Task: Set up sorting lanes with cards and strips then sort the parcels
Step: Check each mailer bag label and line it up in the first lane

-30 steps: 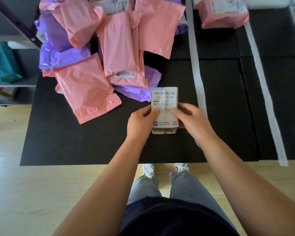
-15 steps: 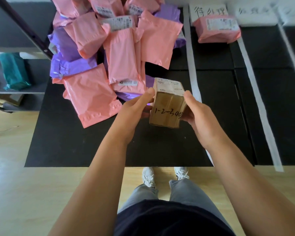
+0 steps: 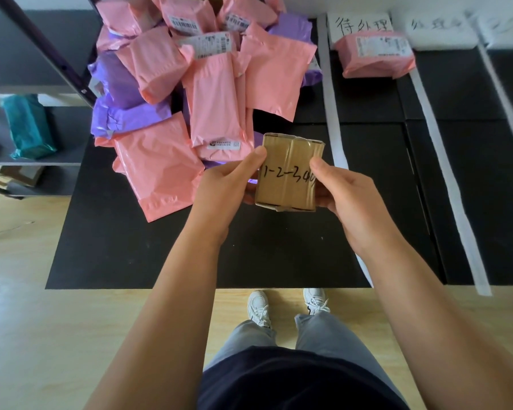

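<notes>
A small brown cardboard box (image 3: 289,173) with handwritten "1-2-3.." on its taped face is held above the black mat (image 3: 131,247). My left hand (image 3: 225,184) grips its left side and my right hand (image 3: 342,193) grips its right side. Behind it lies a heap of pink and purple parcels (image 3: 190,84). White paper strips (image 3: 332,108) (image 3: 444,173) mark lanes. A handwritten card (image 3: 360,26) heads the first lane, with one pink parcel (image 3: 376,56) lying on it. Further white cards (image 3: 439,28) head the lanes to the right, blurred.
A grey shelf at the left holds a teal package (image 3: 27,127). A dark diagonal bar (image 3: 51,51) crosses in front of the shelf. The wooden floor (image 3: 71,335) and my white shoes (image 3: 259,307) lie below the mat's front edge.
The box has been turned over in both hands: its white shipping label faced me a second ago, and now the taped brown face with handwriting does. The view has tilted up towards the cards.
</notes>
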